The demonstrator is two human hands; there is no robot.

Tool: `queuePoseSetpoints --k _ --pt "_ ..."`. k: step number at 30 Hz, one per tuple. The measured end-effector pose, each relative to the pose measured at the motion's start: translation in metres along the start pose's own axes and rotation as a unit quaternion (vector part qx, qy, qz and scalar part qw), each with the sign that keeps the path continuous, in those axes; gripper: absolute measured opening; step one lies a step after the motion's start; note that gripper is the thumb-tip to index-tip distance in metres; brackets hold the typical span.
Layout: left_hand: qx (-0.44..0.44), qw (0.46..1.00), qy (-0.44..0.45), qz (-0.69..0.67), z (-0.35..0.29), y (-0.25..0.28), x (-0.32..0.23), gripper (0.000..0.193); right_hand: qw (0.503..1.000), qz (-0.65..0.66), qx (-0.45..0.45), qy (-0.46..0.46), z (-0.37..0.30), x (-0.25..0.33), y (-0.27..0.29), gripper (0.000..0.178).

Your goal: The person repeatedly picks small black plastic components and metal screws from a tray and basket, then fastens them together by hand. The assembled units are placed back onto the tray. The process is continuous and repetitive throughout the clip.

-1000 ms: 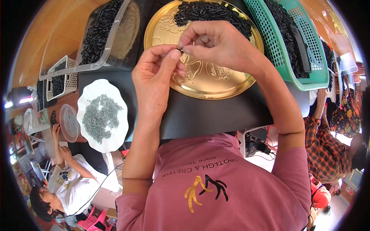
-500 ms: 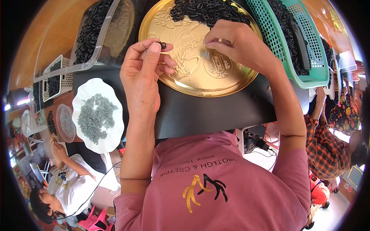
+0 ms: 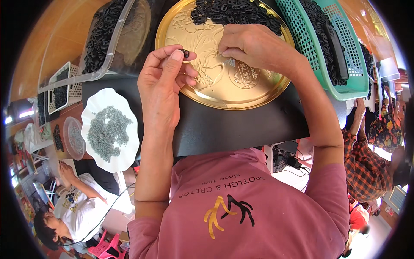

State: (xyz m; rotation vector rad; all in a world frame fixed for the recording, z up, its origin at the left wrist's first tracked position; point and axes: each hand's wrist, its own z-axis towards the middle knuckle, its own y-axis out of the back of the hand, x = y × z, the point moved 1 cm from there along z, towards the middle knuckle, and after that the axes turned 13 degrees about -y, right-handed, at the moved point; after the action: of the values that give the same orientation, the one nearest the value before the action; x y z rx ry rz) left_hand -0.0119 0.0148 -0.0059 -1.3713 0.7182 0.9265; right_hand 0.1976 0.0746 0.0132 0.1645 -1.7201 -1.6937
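My left hand (image 3: 163, 88) is raised over the left side of a round gold tray (image 3: 228, 104). Its thumb and forefinger pinch a small black plastic piece (image 3: 186, 53), while the other fingers curl loosely. Over the tray's middle, my right hand (image 3: 256, 46) has its fingertips pressed together. Whatever lies between them is too small or hidden to make out. Just below those fingertips, a small grey piece (image 3: 231, 62) rests on the tray. Black plastic pieces (image 3: 235, 11) with holes are heaped at the tray's far side.
To the left stands a white scalloped dish (image 3: 89, 144) of small grey pieces (image 3: 108, 129). A clear bin (image 3: 113, 43) at far left and a green basket (image 3: 319, 64) at right hold more black pieces. Other people sit on both sides beyond the black table (image 3: 241, 134).
My right hand has shifted left across the tray, closer to my left hand. The left hand has moved slightly right with the black plastic piece still pinched.
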Motion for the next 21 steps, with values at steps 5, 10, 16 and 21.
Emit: queuePoseSetpoints --k 5,10,16,21 --pt "0.009 1.0 0.006 0.005 0.0 -0.003 0.0 0.02 0.997 -0.074 0.007 -0.036 0.005 0.004 -0.003 0.012" --pt "0.021 0.999 0.023 0.018 -0.001 -0.004 0.0 0.02 0.992 -0.121 0.015 -0.039 0.013 0.006 -0.007 0.012" --pt "0.033 0.999 0.023 0.032 -0.003 -0.007 -0.001 0.02 0.99 0.101 -0.054 -0.082 0.005 0.008 0.006 0.006" --pt "0.055 0.994 -0.002 0.091 -0.006 -0.012 -0.001 0.02 0.91 0.385 -0.06 -0.141 -0.003 0.023 0.005 0.012"
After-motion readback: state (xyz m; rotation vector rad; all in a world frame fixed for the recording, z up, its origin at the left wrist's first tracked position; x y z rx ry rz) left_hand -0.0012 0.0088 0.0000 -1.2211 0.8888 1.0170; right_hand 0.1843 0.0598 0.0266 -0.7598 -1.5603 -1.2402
